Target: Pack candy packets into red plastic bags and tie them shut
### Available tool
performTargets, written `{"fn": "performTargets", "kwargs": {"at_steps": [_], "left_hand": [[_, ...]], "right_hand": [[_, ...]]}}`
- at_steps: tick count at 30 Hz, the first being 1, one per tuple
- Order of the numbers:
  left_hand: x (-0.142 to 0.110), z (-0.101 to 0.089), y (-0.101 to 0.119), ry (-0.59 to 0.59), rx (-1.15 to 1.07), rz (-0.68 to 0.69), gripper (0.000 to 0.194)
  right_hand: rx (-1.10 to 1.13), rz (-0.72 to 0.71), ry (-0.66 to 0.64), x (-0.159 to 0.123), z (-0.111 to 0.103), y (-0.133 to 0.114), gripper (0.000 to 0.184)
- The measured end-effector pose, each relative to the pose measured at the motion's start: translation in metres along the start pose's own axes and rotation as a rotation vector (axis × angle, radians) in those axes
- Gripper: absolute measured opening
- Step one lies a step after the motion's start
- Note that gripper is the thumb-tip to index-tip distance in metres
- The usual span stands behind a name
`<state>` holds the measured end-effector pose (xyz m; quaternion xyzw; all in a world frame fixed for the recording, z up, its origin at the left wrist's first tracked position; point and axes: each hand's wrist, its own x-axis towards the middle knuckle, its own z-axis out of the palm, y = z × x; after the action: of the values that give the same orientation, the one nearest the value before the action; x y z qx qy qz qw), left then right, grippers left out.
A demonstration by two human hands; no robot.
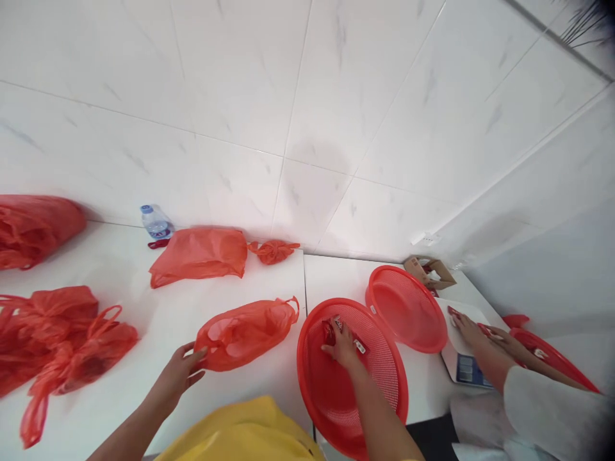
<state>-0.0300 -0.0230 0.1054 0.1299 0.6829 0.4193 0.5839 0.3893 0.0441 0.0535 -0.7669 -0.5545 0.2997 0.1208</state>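
My left hand (pixel 180 371) rests on the white table, fingers spread, touching the edge of an orange-red plastic bag (pixel 245 333) that lies on its side. My right hand (pixel 343 346) reaches into a red round mesh basket (pixel 379 384) and is closed on small red packets (pixel 331 331) near the basket's upper inner wall. A yellow sleeve or garment (pixel 240 435) shows at the bottom.
A second red basket (pixel 408 307) leans behind the first. Several filled red bags (pixel 199 253) lie left and far. A water bottle (pixel 156 223) stands by the wall. At right, another person's hands (pixel 480 333) work at a scale (pixel 461 368) near a cardboard box (pixel 427 269).
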Motion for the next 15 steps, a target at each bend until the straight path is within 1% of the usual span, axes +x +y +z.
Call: {"fn": "performTargets", "kwargs": {"at_steps": [3, 5, 6, 9, 10, 13, 15], "left_hand": [[-0.002, 0.003, 0.002, 0.076, 0.147, 0.145, 0.076], [-0.001, 0.007, 0.003, 0.104, 0.239, 0.227, 0.086], [0.000, 0.010, 0.002, 0.109, 0.285, 0.272, 0.088], [0.003, 0.015, -0.001, 0.111, 0.399, 0.420, 0.085], [0.003, 0.017, -0.002, 0.104, 0.422, 0.449, 0.083], [0.002, 0.020, -0.002, 0.059, 0.455, 0.458, 0.079], [-0.001, 0.021, -0.001, 0.042, 0.447, 0.454, 0.077]], "right_hand": [[0.023, -0.059, 0.180, -0.011, 0.021, 0.001, 0.059], [0.079, -0.071, 0.287, -0.019, 0.033, 0.001, 0.049], [0.112, -0.070, 0.310, -0.022, 0.037, 0.001, 0.047], [0.175, -0.076, 0.335, -0.024, 0.042, -0.002, 0.043], [0.172, -0.079, 0.334, -0.023, 0.042, -0.002, 0.042], [0.095, -0.070, 0.295, -0.019, 0.039, -0.004, 0.045], [0.079, -0.027, 0.234, -0.016, 0.035, -0.006, 0.050]]}}
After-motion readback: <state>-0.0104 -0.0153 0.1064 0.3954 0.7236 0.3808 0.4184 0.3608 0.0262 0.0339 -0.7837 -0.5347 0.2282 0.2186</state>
